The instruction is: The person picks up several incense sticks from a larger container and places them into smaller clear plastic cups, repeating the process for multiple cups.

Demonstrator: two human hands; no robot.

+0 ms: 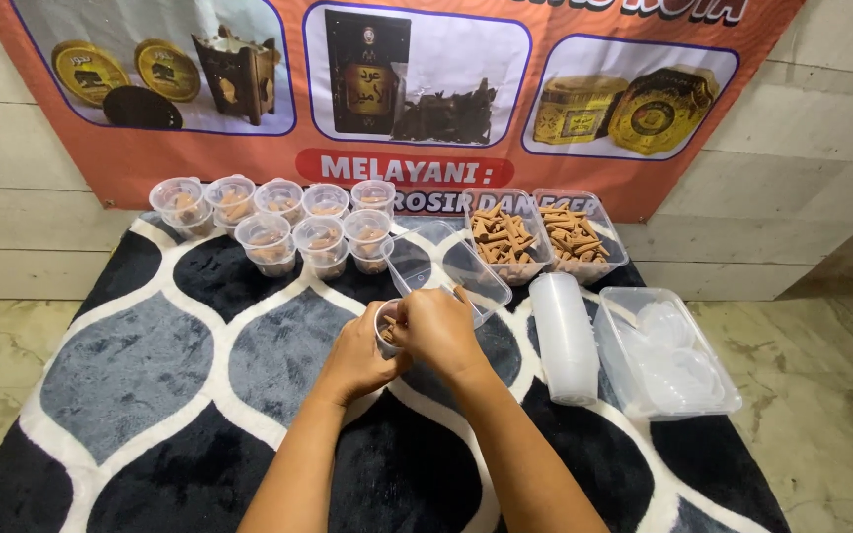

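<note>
Both hands meet at the middle of the rug: the left hand (362, 353) wraps around a small clear cup (385, 329) with brown cones inside, and the right hand (438, 331) sits over its mouth, fingers pinched together, though what they pinch I cannot tell. Far left, eight filled cups (278, 222) stand in two rows, five behind and three in front, each holding brown pieces. Just beyond the hands lies an empty clear tray (451, 266), tilted. Farther back, two trays of cones (543, 237) sit side by side. To the right, a stack of empty cups (565, 338) lies on its side, next to a clear tub of lids (665, 363). Everything rests on a black, grey and white patterned rug (140, 365) over a pale marbled floor (821, 415), with an orange banner (150, 158) hung on the white plank wall (12, 188) behind.
</note>
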